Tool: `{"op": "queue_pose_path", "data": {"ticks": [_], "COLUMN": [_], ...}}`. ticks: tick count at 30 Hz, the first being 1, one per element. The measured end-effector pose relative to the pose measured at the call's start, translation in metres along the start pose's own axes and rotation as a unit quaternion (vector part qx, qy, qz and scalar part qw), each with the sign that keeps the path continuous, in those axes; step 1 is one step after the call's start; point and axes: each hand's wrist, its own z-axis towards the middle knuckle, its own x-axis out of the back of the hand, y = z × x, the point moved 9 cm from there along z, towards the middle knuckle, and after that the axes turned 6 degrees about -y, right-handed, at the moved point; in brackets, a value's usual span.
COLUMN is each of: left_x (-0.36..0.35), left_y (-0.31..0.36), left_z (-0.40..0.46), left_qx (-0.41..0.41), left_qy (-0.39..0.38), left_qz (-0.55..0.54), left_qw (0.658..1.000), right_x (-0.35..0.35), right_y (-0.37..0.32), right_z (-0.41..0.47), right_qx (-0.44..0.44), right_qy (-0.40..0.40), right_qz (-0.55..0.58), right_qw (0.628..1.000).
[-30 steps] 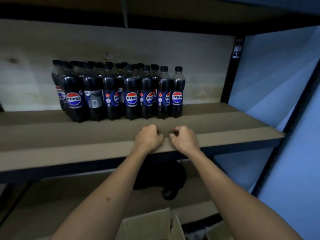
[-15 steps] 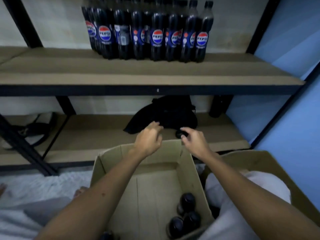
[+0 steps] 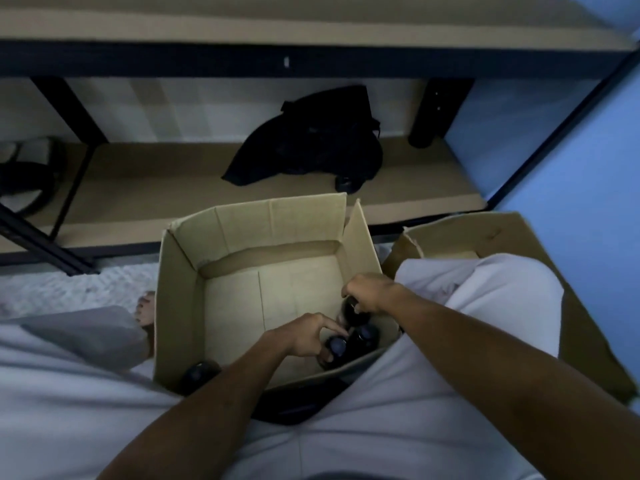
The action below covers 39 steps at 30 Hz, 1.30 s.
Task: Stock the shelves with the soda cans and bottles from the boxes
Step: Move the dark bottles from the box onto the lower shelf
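Note:
An open cardboard box stands on the floor between my knees. Dark soda bottles stand in its near right corner, seen from above as black caps. My right hand is curled round the top of one bottle by the right wall. My left hand grips the neck of another bottle just in front of it. One more bottle stands in the near left corner, partly hidden by my left forearm.
The lower shelf behind the box holds a black bag. The upper shelf's edge runs across the top. A second open cardboard box lies right of my knee. Blue wall at right.
My view dropped from the stocked upper shelf down to the box. Both hands came off the shelf edge, went down into the box and closed on bottle tops.

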Motion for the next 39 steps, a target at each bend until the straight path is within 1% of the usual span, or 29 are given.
{"op": "queue_pose_path", "data": {"ticks": [4,7,10,13,16,19,22,27,30,34,36,39], "left_x": [-0.01,-0.01,-0.007,0.004,0.02,0.027,0.039,0.087,0.126,0.179,0.205,0.244], "left_y": [-0.001,0.001,-0.005,-0.017,-0.033,-0.048,-0.049,-0.044,-0.033,0.001,0.02,0.058], "left_z": [0.004,0.008,0.008,0.002,-0.009,-0.02,-0.031,-0.065,-0.094,-0.131,-0.148,-0.179], "left_qx": [0.001,-0.007,-0.004,0.02,0.046,0.068,0.06,0.021,-0.026,-0.107,-0.151,-0.221], "left_qy": [0.006,0.04,0.075,0.139,0.237,0.304,0.369,0.491,0.538,0.578,0.592,0.614], "left_qz": [0.006,0.009,-0.023,-0.06,-0.115,-0.136,-0.155,-0.17,-0.184,-0.22,-0.241,-0.242], "left_qw": [1.0,0.999,0.997,0.988,0.963,0.94,0.914,0.854,0.822,0.779,0.754,0.718], "right_x": [0.001,-0.005,-0.002,0.001,0.003,0.011,0.023,0.055,0.089,0.143,0.17,0.21], "right_y": [-0.003,-0.005,-0.005,-0.002,0.0,0.006,0.01,0.011,0.013,0.003,0.0,0.001], "right_z": [0.002,0.004,0.003,0.002,0.001,-0.002,-0.005,-0.013,-0.028,-0.066,-0.086,-0.117], "right_qx": [0.002,-0.002,-0.004,-0.011,-0.019,-0.029,-0.037,-0.032,-0.021,0.05,0.077,0.115], "right_qy": [0.001,-0.011,0.022,0.044,0.056,0.078,0.113,0.176,0.237,0.347,0.407,0.484], "right_qz": [0.002,0.001,0.01,0.042,0.098,0.165,0.231,0.304,0.356,0.424,0.452,0.508], "right_qw": [1.0,1.0,1.0,0.998,0.993,0.983,0.966,0.935,0.904,0.835,0.79,0.703]}}
